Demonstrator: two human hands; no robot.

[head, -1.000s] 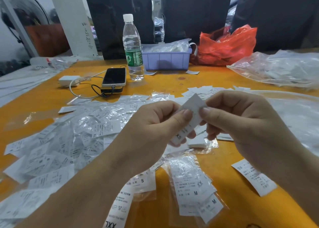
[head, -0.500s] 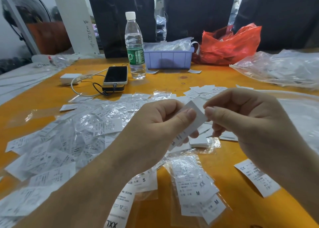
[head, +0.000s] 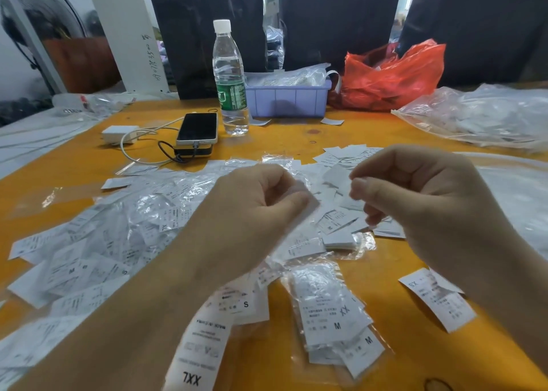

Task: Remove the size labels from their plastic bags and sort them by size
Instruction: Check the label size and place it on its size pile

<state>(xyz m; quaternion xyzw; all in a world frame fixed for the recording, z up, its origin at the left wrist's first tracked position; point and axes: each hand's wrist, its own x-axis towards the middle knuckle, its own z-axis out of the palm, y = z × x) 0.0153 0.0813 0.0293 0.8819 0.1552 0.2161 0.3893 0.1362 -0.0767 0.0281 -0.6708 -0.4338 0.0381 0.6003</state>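
Note:
My left hand point(head: 258, 210) is curled, and its thumb and forefinger pinch a blurred pale strip point(head: 307, 213); I cannot tell whether the strip is a label or its clear bag. My right hand point(head: 421, 204) is a little to the right, apart from the left. Its fingertips pinch the edge of a small white size label point(head: 335, 177). A wide heap of bagged labels point(head: 124, 227) covers the orange table point(head: 296, 135) on the left. Bare labels lie in a pile point(head: 344, 153) behind my hands. Marked labels lie near me: XXL point(head: 195, 358), S point(head: 243, 301), M point(head: 335, 316), XS point(head: 436, 298).
At the back stand a water bottle point(head: 229, 79), a phone on a power bank point(head: 197, 130) with a charger and cables point(head: 118, 132), a lilac tray point(head: 287, 97) and a red plastic bag point(head: 391, 76). Large clear bags point(head: 480, 115) lie at the right.
Both hands held one label together before. They have now pulled apart, the left down and left with the blurred strip, the right staying with the white piece.

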